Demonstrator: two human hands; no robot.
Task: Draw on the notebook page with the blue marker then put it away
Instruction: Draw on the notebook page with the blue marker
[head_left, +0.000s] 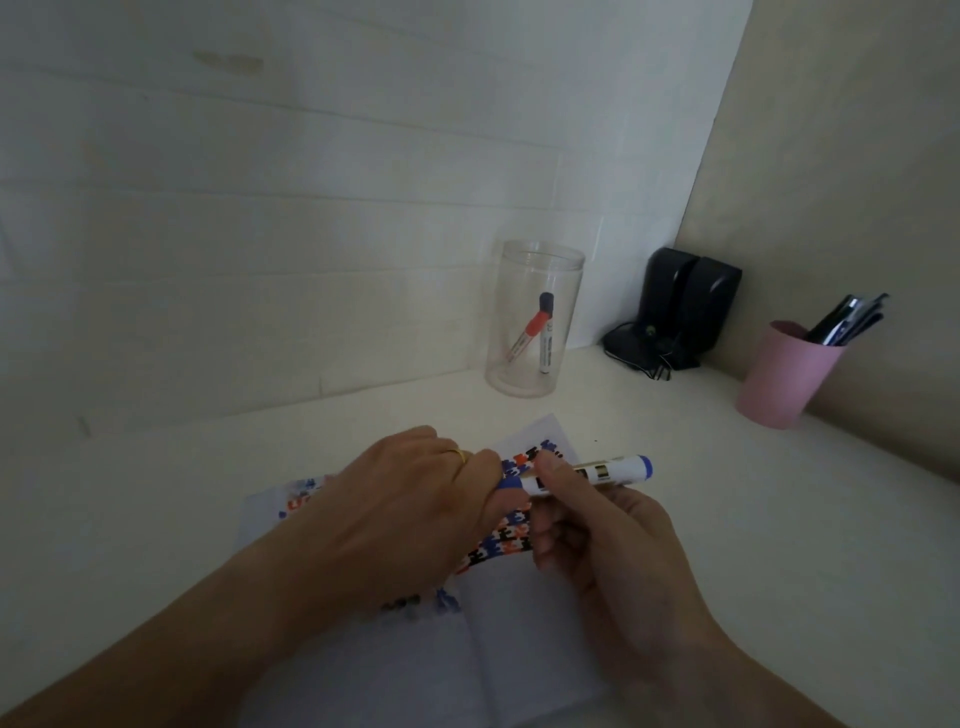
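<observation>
A person's right hand (582, 525) grips the barrel of the blue marker (597, 474) just above the open notebook (519, 639) on the white table (156, 493), while the left hand (415, 499) pinches its blue cap (509, 486), steadying the pen so the cap can be worked. Whether the cap is going on or off cannot be told. A clear jar (535, 319) holding two other markers stands behind, likely where this one belongs.

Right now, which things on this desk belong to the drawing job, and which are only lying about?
Belong to the job: blue marker, its cap in the left hand, right hand, notebook, clear jar.

Lying about: pink cup of pens, black speakers.
</observation>
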